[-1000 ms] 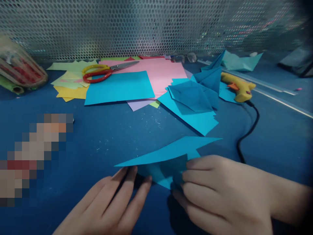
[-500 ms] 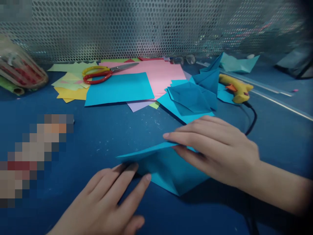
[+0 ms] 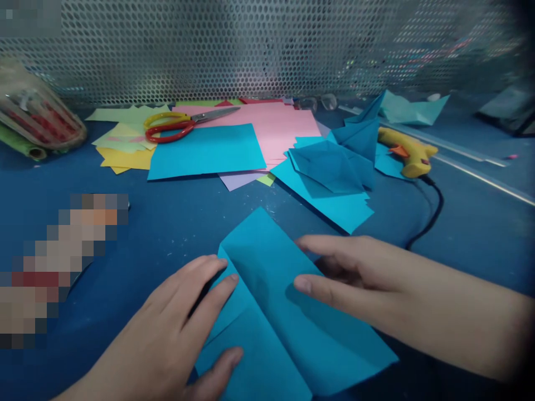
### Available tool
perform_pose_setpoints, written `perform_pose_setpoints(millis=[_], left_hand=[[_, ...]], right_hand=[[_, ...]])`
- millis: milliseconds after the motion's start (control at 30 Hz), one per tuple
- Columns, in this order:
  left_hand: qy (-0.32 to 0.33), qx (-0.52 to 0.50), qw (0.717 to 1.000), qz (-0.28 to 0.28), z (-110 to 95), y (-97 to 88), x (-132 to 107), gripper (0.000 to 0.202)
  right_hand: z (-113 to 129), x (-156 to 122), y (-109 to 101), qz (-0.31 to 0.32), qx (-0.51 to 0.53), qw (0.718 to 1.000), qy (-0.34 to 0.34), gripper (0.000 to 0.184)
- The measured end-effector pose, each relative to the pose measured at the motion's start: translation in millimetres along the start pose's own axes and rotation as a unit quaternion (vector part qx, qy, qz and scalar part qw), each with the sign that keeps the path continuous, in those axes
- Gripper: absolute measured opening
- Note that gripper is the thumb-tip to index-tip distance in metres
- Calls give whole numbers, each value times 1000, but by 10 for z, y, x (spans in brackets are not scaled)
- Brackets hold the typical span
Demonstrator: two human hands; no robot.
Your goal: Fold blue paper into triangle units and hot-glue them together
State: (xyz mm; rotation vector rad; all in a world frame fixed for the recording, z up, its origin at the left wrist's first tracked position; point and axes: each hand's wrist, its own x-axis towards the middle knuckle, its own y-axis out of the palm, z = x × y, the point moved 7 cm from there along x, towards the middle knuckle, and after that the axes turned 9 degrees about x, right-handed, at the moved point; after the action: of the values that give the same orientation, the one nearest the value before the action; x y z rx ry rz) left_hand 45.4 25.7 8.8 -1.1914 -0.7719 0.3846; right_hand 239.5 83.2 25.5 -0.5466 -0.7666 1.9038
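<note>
A creased sheet of blue paper (image 3: 284,295) lies partly unfolded in front of me, with a long fold running down its middle. My left hand (image 3: 175,323) rests on the paper's left part, fingers and thumb spread, the fingertips near a folded flap. At the right edge is my right hand (image 3: 355,278), its thumb over the paper and its other fingers along and beyond the edge, partly hidden. It appears to hold that edge loosely between them.
Scissors (image 3: 175,127) with red and yellow handles lie across a flat blue sheet (image 3: 209,153) and pink paper (image 3: 288,128). Folded blue paper pieces (image 3: 330,167) are at back right, near a yellow glue gun (image 3: 412,153) with a black cord. A clear container (image 3: 39,111) stands at left. Perforated metal (image 3: 251,50) closes the back.
The blue paper has opened out and turned, so its inner faces and central fold show. My right hand has moved down to its right edge. My left hand has shifted slightly left and upward.
</note>
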Motion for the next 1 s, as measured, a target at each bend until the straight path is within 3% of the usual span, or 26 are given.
perform_pose_setpoints(millis=[100,167,300,467,800,1000], left_hand=[[-15,-23,1000,1,19,22,-37,37],[-7,-41,999,14,21,53,-56,38],[11,-53,998,14,25,74,-53,39],[10,-58,998,0,-1,77,-36,39],[30,-53,998,-18,-60,91,-165,37],[68,-24,996,-61,-96,9,-165,31]], right_hand=[[-128,66,56,47,127,987,84,46],[-185,109,55,29,155,982,100,54],[-274,144,89,-6,174,979,108,57],[-259,129,66,-67,164,981,76,46],[-11,161,79,-71,56,985,-147,24],[155,61,177,-59,-69,947,-310,32]])
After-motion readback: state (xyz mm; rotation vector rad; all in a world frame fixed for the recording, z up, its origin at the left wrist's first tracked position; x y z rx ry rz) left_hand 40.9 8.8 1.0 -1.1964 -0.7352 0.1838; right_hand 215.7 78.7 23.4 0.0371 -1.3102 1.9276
